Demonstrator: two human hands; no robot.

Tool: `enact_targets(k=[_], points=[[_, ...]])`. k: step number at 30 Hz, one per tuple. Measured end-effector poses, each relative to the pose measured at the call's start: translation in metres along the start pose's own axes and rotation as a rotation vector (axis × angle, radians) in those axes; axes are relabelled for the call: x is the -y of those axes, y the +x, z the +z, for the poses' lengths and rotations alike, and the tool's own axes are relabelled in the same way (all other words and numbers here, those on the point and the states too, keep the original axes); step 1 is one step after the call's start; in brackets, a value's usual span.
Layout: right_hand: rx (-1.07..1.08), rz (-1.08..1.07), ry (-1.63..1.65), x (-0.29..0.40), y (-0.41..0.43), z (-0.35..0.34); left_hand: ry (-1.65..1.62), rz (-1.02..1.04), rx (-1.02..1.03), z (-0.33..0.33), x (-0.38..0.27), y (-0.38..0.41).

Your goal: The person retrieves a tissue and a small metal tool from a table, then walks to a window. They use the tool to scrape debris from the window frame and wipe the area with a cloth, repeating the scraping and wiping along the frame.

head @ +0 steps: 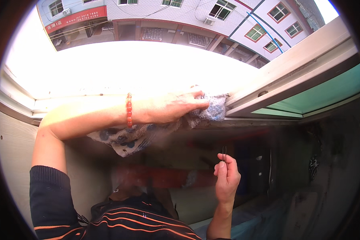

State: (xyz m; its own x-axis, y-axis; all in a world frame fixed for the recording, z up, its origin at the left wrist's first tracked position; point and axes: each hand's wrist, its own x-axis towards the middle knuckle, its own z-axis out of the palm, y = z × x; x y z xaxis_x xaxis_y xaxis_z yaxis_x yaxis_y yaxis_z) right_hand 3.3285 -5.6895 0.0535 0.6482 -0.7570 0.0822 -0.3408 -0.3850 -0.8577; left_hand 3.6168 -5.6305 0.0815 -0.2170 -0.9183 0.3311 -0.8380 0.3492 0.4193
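Note:
My left hand point(184, 105) presses a bunched terry cloth point(214, 108) against the inner corner of the sliding window frame point(246, 99). The cloth is white with blue patches, and a patterned end of it point(124, 144) hangs below my forearm over the sill's inner edge. Around my left wrist is an orange bead bracelet point(129, 111). Lower and to the right, my right hand point(226, 181) pinches thin metal tweezers point(224, 151) between thumb and fingers, tips pointing up, apart from the frame. Bright glare washes out much of the sill.
A green-tinted window pane point(321, 90) stands to the right, and a pale panel point(16, 156) bounds the left side. Beyond the opening are a street and a white-tiled building point(168, 13) with a red sign point(76, 19). The room below the sill is dark and blurred.

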Motion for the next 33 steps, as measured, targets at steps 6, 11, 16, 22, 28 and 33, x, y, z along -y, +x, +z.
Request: enact_targets(k=[6, 11, 16, 22, 28, 33], points=[[-0.127, -0.248, -0.465, 0.021, 0.046, 0.005, -0.388, -0.388, 0.152, 0.004, 0.013, 0.015], [-0.102, -0.362, -1.042, 0.048, 0.101, 0.009, 0.392, 0.124, 0.250, 0.058, 0.041, 0.057], [-0.049, -0.270, -0.963, 0.042, 0.089, 0.008, 0.215, 0.074, -0.061, 0.078, 0.046, 0.094], [-0.149, -0.156, -0.656, 0.033, 0.061, 0.007, 0.183, 0.070, 0.243, 0.065, 0.053, 0.120], [-0.284, -0.350, -0.943, 0.042, 0.079, 0.008, 0.095, 0.034, 0.292, 0.055, 0.045, 0.102], [-0.102, -0.386, -1.464, 0.065, 0.141, 0.028, 0.018, -0.203, 0.089, 0.046, 0.026, 0.080]])
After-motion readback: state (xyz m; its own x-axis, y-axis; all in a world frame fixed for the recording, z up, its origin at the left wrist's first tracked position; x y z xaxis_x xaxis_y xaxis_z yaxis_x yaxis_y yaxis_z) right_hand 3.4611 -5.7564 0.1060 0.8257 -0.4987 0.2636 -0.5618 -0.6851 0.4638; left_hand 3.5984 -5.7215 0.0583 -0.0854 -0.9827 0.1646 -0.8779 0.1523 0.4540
